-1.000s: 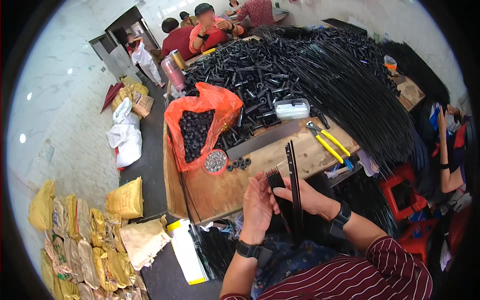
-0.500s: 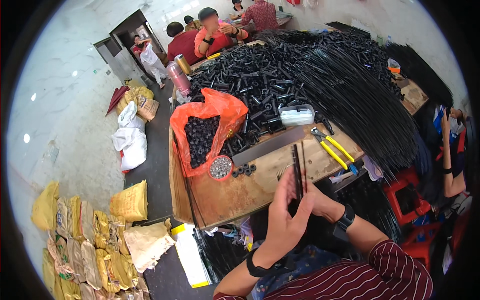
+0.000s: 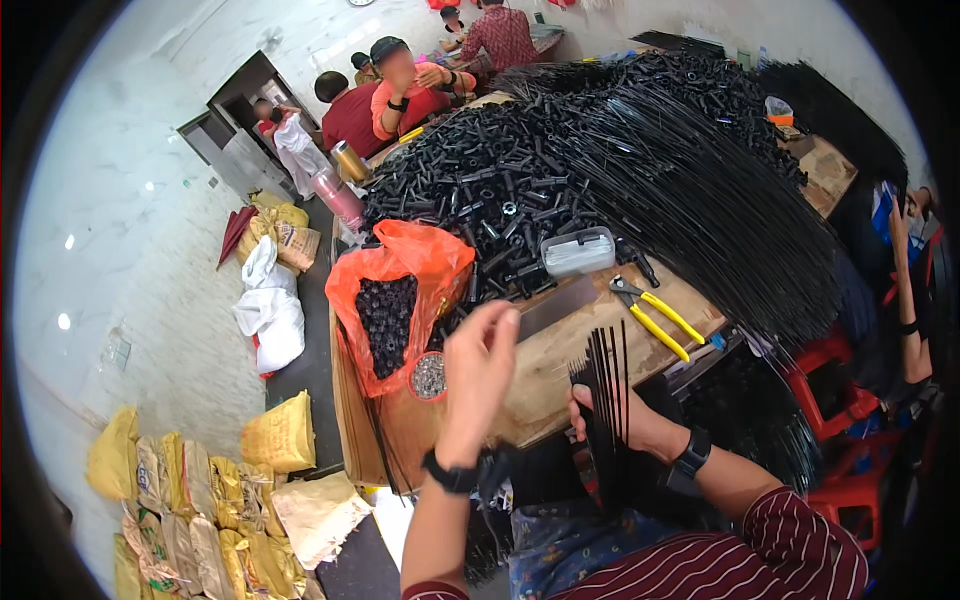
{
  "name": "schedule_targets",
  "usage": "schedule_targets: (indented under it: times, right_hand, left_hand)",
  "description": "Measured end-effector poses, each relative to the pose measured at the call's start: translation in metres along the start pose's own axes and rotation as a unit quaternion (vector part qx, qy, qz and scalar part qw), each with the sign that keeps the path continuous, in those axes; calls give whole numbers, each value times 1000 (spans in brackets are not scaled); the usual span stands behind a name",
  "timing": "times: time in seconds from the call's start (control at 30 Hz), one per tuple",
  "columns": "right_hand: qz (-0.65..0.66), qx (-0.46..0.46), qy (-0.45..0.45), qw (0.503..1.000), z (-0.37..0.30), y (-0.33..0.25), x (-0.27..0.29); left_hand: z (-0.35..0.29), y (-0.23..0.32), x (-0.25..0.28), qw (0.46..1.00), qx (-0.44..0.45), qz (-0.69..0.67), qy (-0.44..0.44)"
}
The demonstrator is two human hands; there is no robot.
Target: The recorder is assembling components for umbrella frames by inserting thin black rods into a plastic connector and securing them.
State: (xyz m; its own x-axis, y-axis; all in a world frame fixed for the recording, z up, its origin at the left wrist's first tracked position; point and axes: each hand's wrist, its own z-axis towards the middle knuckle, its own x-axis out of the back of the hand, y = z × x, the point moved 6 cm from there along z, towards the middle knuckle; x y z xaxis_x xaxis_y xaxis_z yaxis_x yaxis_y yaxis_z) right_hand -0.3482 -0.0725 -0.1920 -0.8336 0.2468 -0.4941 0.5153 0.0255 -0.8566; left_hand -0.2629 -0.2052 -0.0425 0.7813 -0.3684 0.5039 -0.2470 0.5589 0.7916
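My right hand [image 3: 640, 424] is closed around a bundle of thin black rods [image 3: 608, 400] that stand nearly upright over the near table edge. My left hand [image 3: 477, 360] is raised above the table, apart from the rods, its fingers bent in toward the thumb. Anything between those fingertips is hidden. Beside it sits a small red-rimmed tub of shiny metal bits [image 3: 430, 376]. An orange plastic bag [image 3: 440, 250] behind the tub lies open, with small black ribbed caps [image 3: 388, 325] inside. A flat grey metal strip [image 3: 560, 308] lies to the right of my left hand.
Yellow-handled cutters [image 3: 660, 318] and a clear plastic box [image 3: 578, 250] lie on the wooden table [image 3: 540, 385]. Behind are a heap of black parts [image 3: 500, 165] and long black rods [image 3: 700, 190]. Red stools [image 3: 830, 385] stand right; sacks [image 3: 200, 500] line the left floor. Several people work nearby.
My left hand has left the rods and moved left and up toward the tub. My right hand still holds the bundle, now fanned wider. The view has shifted slightly.
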Motion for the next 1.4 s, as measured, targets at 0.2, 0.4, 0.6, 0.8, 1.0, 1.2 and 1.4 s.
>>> schedule_targets:
  times: [0.2,0.4,0.6,0.8,1.0,1.2,1.4]
  right_hand:
    - [39,6,-41,998,-2,-1,-6]
    - [13,10,-23,1000,-4,-3,-3]
    - [-15,4,-46,999,-3,-8,-3]
    - [14,8,-60,998,-1,-11,-4]
    - [-11,9,-45,999,-4,-12,-5]
    - [-21,35,-41,998,-6,-12,-8]
    - [16,-5,-41,999,-6,-5,-4]
  left_hand:
    - [81,-69,-14,932,-52,354,63]
    - [105,-91,-35,897,-54,436,48]
    - [119,-101,-12,974,-38,207,87]
    - [96,-77,-50,951,-46,289,-102]
    - [83,-78,-69,897,-104,419,-100]
    - [82,-74,-72,874,-164,451,-77]
    - [57,-20,-28,944,-209,239,88]
